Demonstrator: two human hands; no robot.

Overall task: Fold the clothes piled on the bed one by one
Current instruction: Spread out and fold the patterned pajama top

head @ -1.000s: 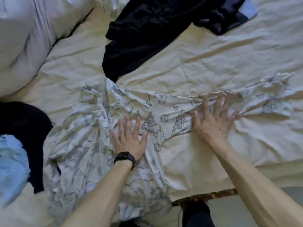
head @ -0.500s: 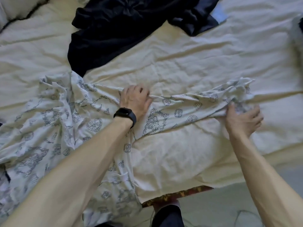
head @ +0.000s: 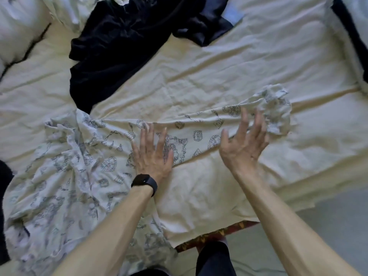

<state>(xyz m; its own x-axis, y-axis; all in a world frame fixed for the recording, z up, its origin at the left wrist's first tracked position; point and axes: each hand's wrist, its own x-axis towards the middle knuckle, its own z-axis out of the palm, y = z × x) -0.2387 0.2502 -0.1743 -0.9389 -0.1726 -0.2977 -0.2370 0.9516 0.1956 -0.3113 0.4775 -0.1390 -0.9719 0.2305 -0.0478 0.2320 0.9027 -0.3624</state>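
A pale printed garment (head: pixel 83 168) lies spread over the cream bed sheet (head: pixel 219 72), with one long sleeve (head: pixel 201 126) stretched to the right and bunched at its cuff (head: pixel 276 112). My left hand (head: pixel 152 154), a black watch on its wrist, rests flat with fingers spread where the sleeve meets the body. My right hand (head: pixel 244 140) hovers open over the sleeve near the cuff, fingers apart and blurred, holding nothing.
A heap of black clothes (head: pixel 127 36) lies at the back of the bed, touching the printed garment's top edge. White pillows (head: pixel 22 26) sit at the far left. More dark cloth (head: pixel 4 196) shows at the left edge. The bed's front edge (head: pixel 219 234) runs below my arms.
My left hand has gone from gripping the garment's upper edge to lying flat on it. My right hand has let go of the sleeve end and now hovers open.
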